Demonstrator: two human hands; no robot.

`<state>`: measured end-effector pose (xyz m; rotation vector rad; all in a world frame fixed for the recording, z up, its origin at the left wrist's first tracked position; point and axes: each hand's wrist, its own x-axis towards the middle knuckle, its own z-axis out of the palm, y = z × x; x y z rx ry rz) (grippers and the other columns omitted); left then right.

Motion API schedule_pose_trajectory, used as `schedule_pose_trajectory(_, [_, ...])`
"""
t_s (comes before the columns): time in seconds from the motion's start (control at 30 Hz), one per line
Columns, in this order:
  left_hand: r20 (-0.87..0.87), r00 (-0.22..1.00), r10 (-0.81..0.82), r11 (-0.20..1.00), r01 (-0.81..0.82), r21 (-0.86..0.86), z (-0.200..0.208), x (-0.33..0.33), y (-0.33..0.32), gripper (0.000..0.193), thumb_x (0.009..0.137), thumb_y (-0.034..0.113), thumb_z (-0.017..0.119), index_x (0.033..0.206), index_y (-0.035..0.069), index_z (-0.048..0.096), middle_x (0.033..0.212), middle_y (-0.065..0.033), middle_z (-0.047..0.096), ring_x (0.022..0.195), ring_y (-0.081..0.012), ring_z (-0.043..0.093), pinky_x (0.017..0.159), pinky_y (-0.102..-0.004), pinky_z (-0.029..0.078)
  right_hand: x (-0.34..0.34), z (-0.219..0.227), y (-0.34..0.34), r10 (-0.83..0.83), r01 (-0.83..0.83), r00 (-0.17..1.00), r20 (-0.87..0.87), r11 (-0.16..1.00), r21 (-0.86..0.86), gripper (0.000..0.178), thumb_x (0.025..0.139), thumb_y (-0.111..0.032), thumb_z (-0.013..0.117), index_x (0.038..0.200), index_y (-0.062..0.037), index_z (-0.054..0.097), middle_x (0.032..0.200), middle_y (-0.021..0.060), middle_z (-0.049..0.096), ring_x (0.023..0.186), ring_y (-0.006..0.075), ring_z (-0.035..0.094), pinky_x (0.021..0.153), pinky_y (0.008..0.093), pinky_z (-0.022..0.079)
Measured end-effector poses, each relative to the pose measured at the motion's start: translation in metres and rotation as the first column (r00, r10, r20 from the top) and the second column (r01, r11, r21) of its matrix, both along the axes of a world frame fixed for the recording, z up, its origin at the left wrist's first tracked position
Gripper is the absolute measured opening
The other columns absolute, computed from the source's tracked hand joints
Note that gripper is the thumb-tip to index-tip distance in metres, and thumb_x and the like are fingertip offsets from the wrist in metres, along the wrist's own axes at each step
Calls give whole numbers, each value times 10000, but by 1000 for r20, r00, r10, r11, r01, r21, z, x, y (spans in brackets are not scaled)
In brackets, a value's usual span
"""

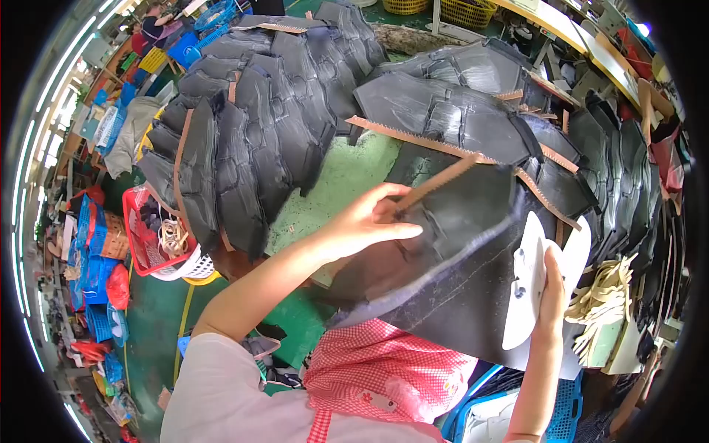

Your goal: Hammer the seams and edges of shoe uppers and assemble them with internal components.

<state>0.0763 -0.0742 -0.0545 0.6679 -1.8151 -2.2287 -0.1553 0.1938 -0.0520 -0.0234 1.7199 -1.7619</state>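
Observation:
My left hand (pixel 362 225) is over the middle of the work surface, thumb stretched out and fingers curled around the end of a brown saw-edged strip (pixel 443 181). Beneath it lies a dark, flexible-looking panel (pixel 473 199), its near edge smeared by motion; whether the hand also grips this panel is unclear. My right hand (pixel 553 292), at the right, is closed on white sole-shaped pieces (pixel 523 295). One shows small dark marks, and another white piece (pixel 577 247) sticks out beyond the fingers.
Overlapping stacks of black panels (pixel 266 125) cover the far side and right. Beige gloves (pixel 602 299) lie right of my right hand. A red basket (pixel 140 229) stands at left; a blue crate (pixel 565 410) with white pieces is below. A person (pixel 153 26) is far left.

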Motion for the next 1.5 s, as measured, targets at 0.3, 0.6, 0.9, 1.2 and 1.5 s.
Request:
schedule_pose_trajectory(0.3, [95,959,-268,956,252,150,15,1,34,260,1063,243,559,1125,18,675,977,49,600,836,-25,506,705,-211,415,19,-7,35,-33,66,991,129,962,-265,457,997,-258,650,1391,-61,529,1168,98,686,949,167,712,620,257,562])
schedule_pose_trajectory(0.6, [-54,969,-243,948,249,198,4,-11,80,245,1051,121,561,1246,-26,576,1013,-19,630,995,-57,596,877,-246,486,52,12,22,220,-198,975,44,936,-292,590,899,-58,709,1427,2,453,1326,126,604,1220,250,601,1050,393,479])
schedule_pose_trajectory(0.9, [130,980,-148,848,194,-494,6,-18,110,172,1009,140,631,921,15,552,651,1,461,601,-45,446,545,-261,376,53,-9,18,189,-45,945,268,884,-465,505,895,-193,702,1345,-36,533,1043,92,677,925,219,653,928,428,559])
schedule_pose_trajectory(1.2, [55,991,-125,800,133,-586,4,-19,120,167,919,120,702,930,4,582,641,-96,568,504,-206,551,506,-338,423,53,-18,25,169,-53,957,236,901,-431,484,881,-173,753,1319,-46,590,1218,89,694,1148,214,673,1065,370,488])
schedule_pose_trajectory(1.5, [67,965,-253,893,260,-368,7,-16,121,236,918,204,748,1038,24,653,829,-48,689,750,-169,683,667,-309,546,49,-19,34,145,-24,966,212,871,-490,461,878,-155,757,1298,-48,598,1181,89,702,1096,219,690,1032,388,518])
